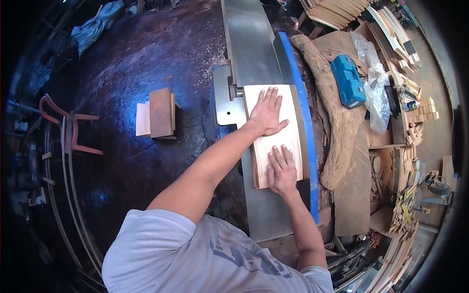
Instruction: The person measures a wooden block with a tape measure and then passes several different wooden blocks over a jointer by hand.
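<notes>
A thick pale wooden board (261, 141) lies flat on the metal bed of a jointer (251, 44), close along its blue-edged fence (297, 73). Toward the board's far end, my left hand (267, 113) presses down flat with the fingers spread. Nearer to me, my right hand (282, 171) rests palm down on the same board, its fingers stretched forward. Neither hand wraps around anything. The part of the bed beneath the board is hidden.
Left of the machine, a few wood blocks (161, 113) are stacked on the dark floor. A pink chair frame (73, 129) stands farther left. To the right are a long rough log (337, 117), a teal tool case (348, 81) and shelves with wood offcuts (422, 111).
</notes>
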Demonstrator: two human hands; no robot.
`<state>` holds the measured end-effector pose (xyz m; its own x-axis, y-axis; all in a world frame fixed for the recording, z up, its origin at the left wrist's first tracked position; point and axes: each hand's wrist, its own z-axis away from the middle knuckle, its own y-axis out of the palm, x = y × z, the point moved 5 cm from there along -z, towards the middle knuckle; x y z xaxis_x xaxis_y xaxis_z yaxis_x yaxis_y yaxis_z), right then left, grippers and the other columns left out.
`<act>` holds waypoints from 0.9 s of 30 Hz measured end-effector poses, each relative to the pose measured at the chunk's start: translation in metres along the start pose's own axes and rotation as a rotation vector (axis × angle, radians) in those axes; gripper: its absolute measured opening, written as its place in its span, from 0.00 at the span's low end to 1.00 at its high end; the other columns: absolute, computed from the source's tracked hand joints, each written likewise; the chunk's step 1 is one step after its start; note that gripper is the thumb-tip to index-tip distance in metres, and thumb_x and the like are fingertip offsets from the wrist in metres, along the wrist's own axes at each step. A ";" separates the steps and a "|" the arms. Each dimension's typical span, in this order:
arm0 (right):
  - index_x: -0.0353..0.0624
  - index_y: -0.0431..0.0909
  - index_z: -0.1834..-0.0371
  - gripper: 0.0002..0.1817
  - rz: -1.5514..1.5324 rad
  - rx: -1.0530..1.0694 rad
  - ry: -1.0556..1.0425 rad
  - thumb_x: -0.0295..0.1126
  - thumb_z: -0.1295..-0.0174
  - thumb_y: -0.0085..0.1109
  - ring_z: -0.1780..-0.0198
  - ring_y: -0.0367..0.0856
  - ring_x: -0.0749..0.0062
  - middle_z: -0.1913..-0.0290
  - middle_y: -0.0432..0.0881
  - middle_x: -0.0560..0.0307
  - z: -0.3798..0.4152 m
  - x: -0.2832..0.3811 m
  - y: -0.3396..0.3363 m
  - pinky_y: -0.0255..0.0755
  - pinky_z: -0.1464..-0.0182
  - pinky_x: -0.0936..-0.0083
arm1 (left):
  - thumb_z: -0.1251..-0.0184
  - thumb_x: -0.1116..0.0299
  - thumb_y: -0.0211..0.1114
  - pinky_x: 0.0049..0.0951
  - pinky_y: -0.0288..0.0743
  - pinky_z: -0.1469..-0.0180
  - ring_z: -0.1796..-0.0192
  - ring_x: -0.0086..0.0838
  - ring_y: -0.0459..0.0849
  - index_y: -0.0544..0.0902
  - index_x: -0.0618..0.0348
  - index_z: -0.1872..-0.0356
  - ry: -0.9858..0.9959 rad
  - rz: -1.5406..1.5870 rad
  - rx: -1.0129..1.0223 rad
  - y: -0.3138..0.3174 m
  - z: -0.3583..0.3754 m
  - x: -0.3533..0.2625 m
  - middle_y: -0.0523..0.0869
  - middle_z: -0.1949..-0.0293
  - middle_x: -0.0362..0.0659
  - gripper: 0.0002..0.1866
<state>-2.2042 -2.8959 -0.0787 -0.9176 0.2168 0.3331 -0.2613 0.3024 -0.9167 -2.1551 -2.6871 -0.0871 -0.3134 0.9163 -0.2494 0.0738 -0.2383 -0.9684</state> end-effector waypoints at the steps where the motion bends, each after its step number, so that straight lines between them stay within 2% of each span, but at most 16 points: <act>1: 0.35 0.84 0.35 0.24 0.005 -0.012 -0.003 0.30 0.34 0.62 0.22 0.68 0.30 0.25 0.77 0.40 -0.001 0.000 -0.002 0.61 0.20 0.35 | 0.21 0.34 0.48 0.55 0.36 0.11 0.11 0.55 0.46 0.57 0.74 0.17 0.002 -0.006 -0.004 0.001 -0.001 0.001 0.52 0.14 0.66 0.51; 17: 0.37 0.84 0.36 0.22 -0.005 -0.052 0.004 0.30 0.32 0.61 0.22 0.69 0.33 0.25 0.78 0.43 -0.041 -0.012 0.006 0.62 0.20 0.38 | 0.20 0.32 0.46 0.53 0.35 0.10 0.10 0.53 0.43 0.54 0.72 0.15 -0.015 -0.063 0.035 -0.008 -0.033 0.027 0.50 0.13 0.64 0.52; 27: 0.42 0.85 0.36 0.23 -0.005 -0.095 0.016 0.32 0.34 0.63 0.23 0.70 0.36 0.26 0.78 0.44 -0.107 -0.028 0.015 0.63 0.21 0.39 | 0.21 0.29 0.45 0.51 0.32 0.10 0.09 0.50 0.41 0.53 0.68 0.13 -0.047 -0.089 0.027 -0.016 -0.083 0.071 0.49 0.12 0.60 0.54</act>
<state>-2.1510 -2.7983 -0.0783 -0.9111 0.2300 0.3421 -0.2357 0.3902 -0.8901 -2.0997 -2.5909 -0.0898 -0.3619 0.9181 -0.1616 0.0180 -0.1664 -0.9859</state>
